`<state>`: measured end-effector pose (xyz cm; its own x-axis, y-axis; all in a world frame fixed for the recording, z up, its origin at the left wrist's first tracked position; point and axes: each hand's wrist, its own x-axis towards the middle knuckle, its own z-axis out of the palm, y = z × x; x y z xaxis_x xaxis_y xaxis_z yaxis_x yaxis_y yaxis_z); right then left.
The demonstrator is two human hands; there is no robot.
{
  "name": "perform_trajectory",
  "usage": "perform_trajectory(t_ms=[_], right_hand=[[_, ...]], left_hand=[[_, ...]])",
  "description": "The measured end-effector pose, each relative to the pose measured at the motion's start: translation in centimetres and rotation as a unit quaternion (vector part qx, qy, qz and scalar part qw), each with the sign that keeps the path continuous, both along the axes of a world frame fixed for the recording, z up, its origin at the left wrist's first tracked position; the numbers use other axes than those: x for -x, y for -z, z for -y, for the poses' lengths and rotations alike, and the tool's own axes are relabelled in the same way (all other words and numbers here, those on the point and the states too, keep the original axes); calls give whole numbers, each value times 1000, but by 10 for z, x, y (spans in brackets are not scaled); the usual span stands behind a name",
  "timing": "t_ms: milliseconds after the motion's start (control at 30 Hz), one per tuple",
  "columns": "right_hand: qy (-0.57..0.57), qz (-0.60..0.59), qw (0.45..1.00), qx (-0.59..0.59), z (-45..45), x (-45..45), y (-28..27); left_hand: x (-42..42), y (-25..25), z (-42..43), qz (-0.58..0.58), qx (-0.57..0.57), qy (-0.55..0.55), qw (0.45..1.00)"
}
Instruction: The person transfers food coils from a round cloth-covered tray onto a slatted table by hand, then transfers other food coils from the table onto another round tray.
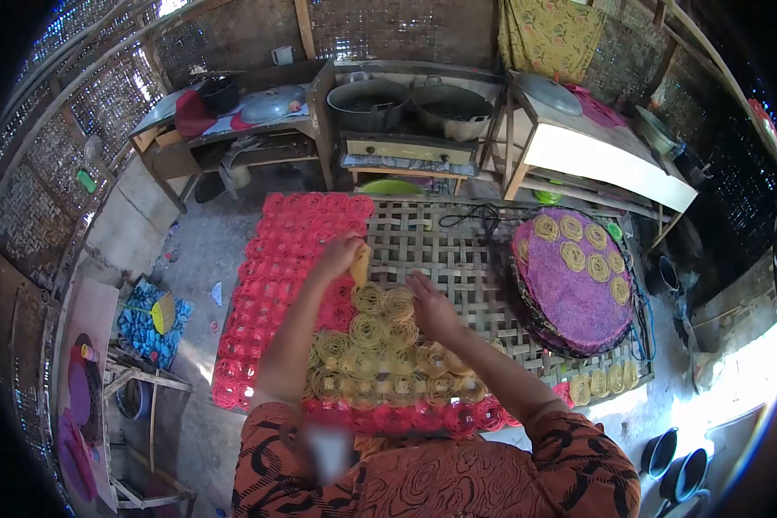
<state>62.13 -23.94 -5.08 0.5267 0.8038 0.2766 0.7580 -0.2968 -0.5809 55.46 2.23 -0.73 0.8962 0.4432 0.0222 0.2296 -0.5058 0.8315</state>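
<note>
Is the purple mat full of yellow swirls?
Partly full: the purple mat has yellow swirls mostly toward its far side, but its near side is bare.

Rust-orange short sleeves, bold black motifs.

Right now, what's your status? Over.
Left hand holding a yellow coil. Right hand open beside the laid yellow coils. No obstruction seen above the woven rack.

Rustic kitchen or food workshop: woven-bamboo walls, two large pots on a stove, lidded basins.
</note>
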Motion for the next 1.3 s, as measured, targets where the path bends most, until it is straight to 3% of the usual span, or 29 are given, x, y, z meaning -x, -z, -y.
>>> perform_trajectory(t_ms=[33,100,167,233,267,333,400,433,467,533,567,633,700,800,867,933,967,1033,1100,1200,1267,1300], right_hand=[[5,-17,1000,-24,5,-1,-8],[12,-31,998,-48,16,-7,-18],[14,-95,994,-54,32,-14,-24],[19,-105,991,-83,49,-18,-32],[23,-107,989,-95,58,-23,-33],[61,-138,982,-111,76,-29,-44],[80,-97,985,-119,99,-52,-49],[91,-58,986,-124,114,-66,-54],[160,-87,979,-95,127,-83,-60],[266,2,964,-25,156,-125,-75],[293,54,954,-33,171,-152,-72],[317,105,942,-41,197,-192,-61],[326,192,917,131,208,-214,-55],[376,180,893,170,207,-225,-37],[385,132,909,90,221,-248,-27],[491,69,868,-12,240,-267,-34],[399,-180,880,-186,269,-294,-26],[266,-414,803,-337,275,-299,-35],[294,-421,722,-464,245,-253,-92],[272,-325,861,-280,190,-214,-110],[202,-268,915,-226,135,-175,-112],[145,-243,924,-257,108,-172,-84]], left_hand=[[-8,8,2,3,1,0,1000],[-26,27,6,41,161,2,986],[-34,33,10,68,129,4,989],[-38,30,10,-62,30,-13,998],[-40,37,7,-60,30,-7,998],[-39,60,-3,32,-202,40,978],[-35,53,1,62,-288,78,952],[-37,56,0,11,-318,85,944],[-39,61,-3,-39,-349,92,932],[-45,69,-8,-88,-388,101,912],[-44,66,-1,-83,-389,110,911],[-35,51,6,-31,-309,10,951],[-43,68,-7,-19,-288,15,957],[-33,59,-13,-16,-215,16,976],[-33,52,-10,-22,-162,10,987],[-35,61,-13,34,-153,5,988],[-34,59,-10,31,-154,-3,988],[-32,54,-4,59,-146,-22,987],[-35,63,-8,65,-138,-32,988],[-36,62,-1,45,-97,-35,994],[-34,61,0,24,-68,-36,997],[-37,65,-3,37,-76,-34,996]])
